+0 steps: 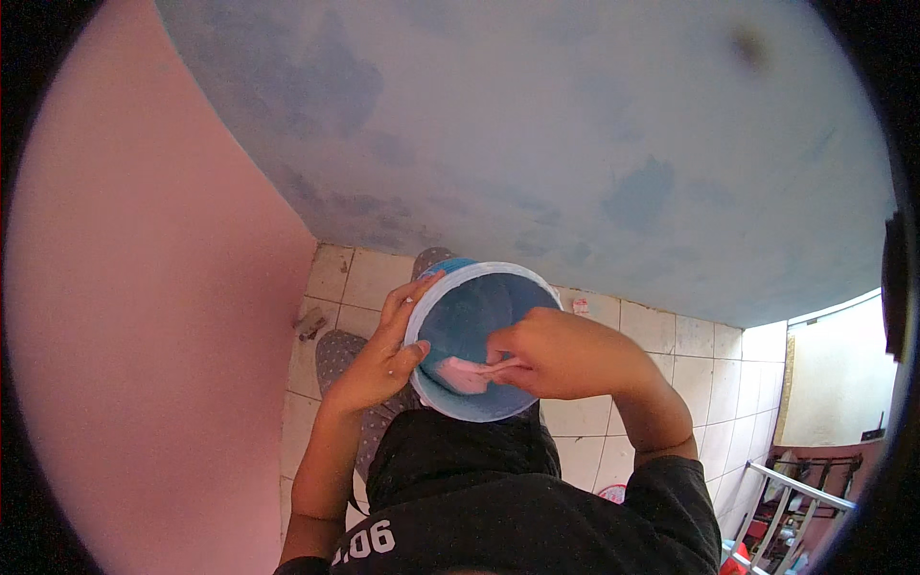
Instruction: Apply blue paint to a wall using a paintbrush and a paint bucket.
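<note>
A mottled blue wall (537, 144) fills the far side, with a pink wall (144, 316) on the left and a pale tiled floor (661, 331) below. At centre sits a blue bucket (479, 316) with a white rim. The left hand (383, 355) grips its left rim, fingers curled over the edge. The right hand (561, 355) reaches inside, fingers pinching a pink scoop (470, 367) at the bucket's near inner wall.
</note>
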A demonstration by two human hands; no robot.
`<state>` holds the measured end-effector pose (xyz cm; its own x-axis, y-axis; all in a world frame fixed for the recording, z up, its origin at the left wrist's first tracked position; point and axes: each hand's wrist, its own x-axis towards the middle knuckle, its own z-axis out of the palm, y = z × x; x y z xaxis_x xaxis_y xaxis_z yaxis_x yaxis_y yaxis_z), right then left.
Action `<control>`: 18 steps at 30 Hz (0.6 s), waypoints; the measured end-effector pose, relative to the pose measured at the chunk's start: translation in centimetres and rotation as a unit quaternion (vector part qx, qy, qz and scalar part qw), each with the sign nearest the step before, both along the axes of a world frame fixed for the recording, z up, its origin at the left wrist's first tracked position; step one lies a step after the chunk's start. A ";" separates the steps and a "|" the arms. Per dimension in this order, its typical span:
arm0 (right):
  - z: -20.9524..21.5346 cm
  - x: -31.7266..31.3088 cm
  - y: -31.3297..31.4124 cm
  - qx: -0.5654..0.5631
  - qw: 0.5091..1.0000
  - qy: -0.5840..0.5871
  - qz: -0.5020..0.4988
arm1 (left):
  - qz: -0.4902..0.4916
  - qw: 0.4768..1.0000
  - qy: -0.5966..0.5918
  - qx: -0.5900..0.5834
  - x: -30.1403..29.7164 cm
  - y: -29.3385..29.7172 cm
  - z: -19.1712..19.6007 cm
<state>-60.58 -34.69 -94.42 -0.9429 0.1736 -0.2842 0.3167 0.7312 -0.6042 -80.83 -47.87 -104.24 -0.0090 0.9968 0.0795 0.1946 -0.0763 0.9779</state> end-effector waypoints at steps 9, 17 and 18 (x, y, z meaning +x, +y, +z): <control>2.5 6.1 4.8 -0.260 0.957 0.051 -0.119 | 0.127 0.987 -0.063 -0.072 -1.3 -2.2 -4.4; -2.7 6.1 5.9 -0.405 0.852 0.205 -0.263 | 0.315 0.845 -0.409 -0.141 -6.3 -4.5 -13.1; -3.5 5.7 5.8 -0.412 0.842 0.218 -0.270 | 0.320 0.844 -0.409 -0.134 -6.7 -4.5 -13.6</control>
